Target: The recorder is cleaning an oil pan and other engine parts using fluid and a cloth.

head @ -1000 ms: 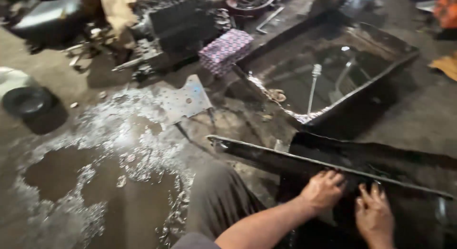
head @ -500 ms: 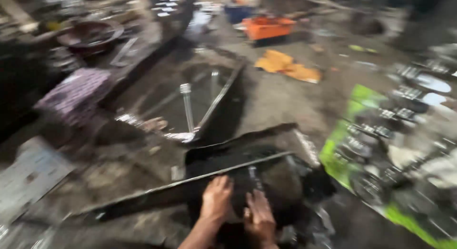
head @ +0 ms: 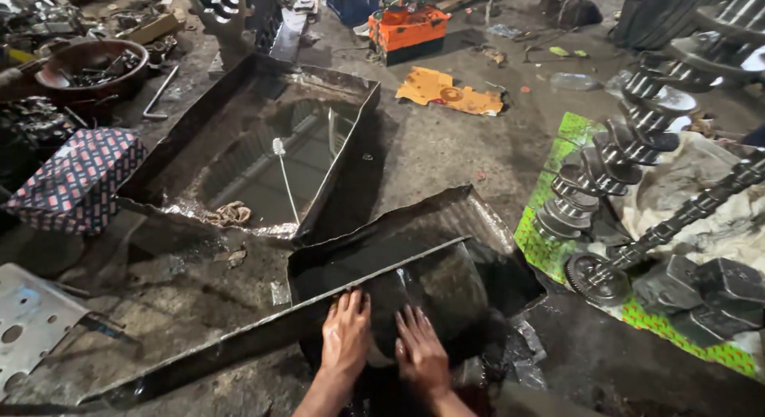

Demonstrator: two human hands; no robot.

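Ahead, left of the fingers: long metal trough (head: 203,118) holding liquid
Far ahead: orange crate (head: 408,28)
Right: crankshaft (head: 613,158) on green sheet (head: 550,249)

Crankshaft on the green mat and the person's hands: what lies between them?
In the head view, the dark oily tray's right rim and wet, grimy floor lie between.

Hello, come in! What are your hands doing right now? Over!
Left hand and right hand flat, open, on dark oily part in black tray. Long metal strip crosses the tray beside them.
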